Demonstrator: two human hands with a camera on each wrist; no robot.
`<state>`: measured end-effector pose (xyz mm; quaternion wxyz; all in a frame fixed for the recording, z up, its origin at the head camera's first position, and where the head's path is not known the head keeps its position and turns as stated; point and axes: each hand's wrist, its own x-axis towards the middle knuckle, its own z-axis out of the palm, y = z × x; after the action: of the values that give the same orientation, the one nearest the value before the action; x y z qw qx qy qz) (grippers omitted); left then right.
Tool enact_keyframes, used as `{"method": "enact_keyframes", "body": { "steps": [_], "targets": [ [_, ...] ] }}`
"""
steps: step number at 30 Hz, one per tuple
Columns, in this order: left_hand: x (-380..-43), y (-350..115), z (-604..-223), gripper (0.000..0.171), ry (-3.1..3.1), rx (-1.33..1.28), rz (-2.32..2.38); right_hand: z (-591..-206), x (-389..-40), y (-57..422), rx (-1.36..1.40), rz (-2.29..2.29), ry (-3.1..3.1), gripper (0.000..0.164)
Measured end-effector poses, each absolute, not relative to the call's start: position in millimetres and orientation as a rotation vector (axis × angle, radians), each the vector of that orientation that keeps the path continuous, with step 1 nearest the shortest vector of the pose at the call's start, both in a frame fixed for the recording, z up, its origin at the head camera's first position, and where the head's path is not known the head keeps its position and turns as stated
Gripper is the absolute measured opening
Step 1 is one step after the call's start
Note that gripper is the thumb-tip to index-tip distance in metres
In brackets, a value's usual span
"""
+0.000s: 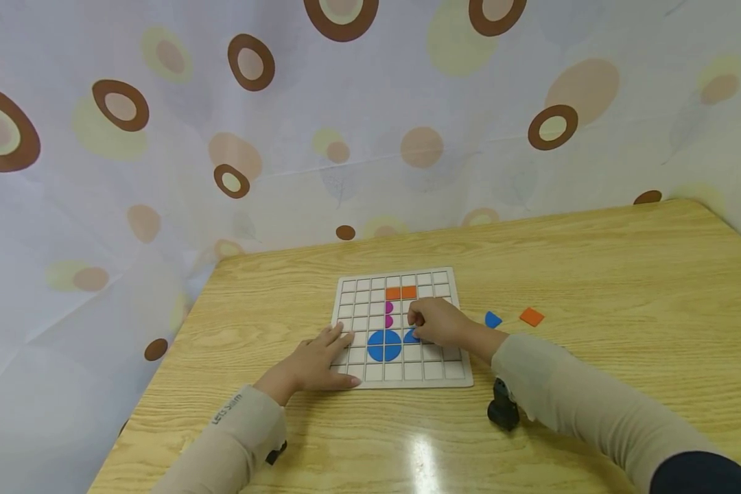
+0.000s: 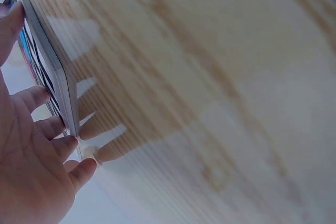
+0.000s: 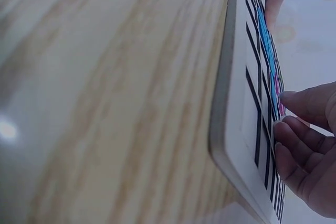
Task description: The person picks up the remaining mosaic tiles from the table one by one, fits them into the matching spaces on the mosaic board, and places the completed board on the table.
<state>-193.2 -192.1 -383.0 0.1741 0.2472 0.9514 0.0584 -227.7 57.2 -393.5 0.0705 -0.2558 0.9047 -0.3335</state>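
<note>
A white grid board (image 1: 432, 374) lies on the table. My left hand (image 1: 318, 360) rests spread on its left edge, thumb at the near corner. My right hand (image 1: 437, 321) is over the board's right half, fingers curled, thumb and fingertips at a blue quarter-circle piece (image 1: 410, 337); its far part is hidden under them. In the right wrist view the right hand's fingers (image 3: 291, 145) are right at the board surface. To the left of that piece, blue pieces (image 1: 377, 353) form a full circle. Purple half-circle pieces (image 1: 389, 308) and orange square pieces (image 1: 394, 293) sit in cells above.
On the wooden table (image 1: 593, 267), right of the board, lie a loose blue quarter-circle piece (image 1: 492, 320) and a loose orange square piece (image 1: 532, 316). A patterned cloth (image 1: 383, 89) hangs behind the table. A black device (image 1: 503, 408) hangs under the right wrist.
</note>
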Motion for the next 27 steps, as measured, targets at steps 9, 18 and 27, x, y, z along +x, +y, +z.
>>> {"method": "enact_keyframes", "body": {
  "steps": [9, 18, 27],
  "targets": [
    [-194, -192, -384, 0.081, 2.689, 0.693, 0.166, -391, -226, 58, -0.779, -1.004, 2.706, 0.009],
    [-194, -192, -383, 0.081, 2.689, 0.687, 0.161, -387, -223, 66, -0.798, -1.060, 2.672, 0.009],
    [-194, -191, -382, 0.082, 2.675, 0.665, 0.174, -380, -220, 79, -0.768, -1.145, 2.628, 0.008]
  ]
}}
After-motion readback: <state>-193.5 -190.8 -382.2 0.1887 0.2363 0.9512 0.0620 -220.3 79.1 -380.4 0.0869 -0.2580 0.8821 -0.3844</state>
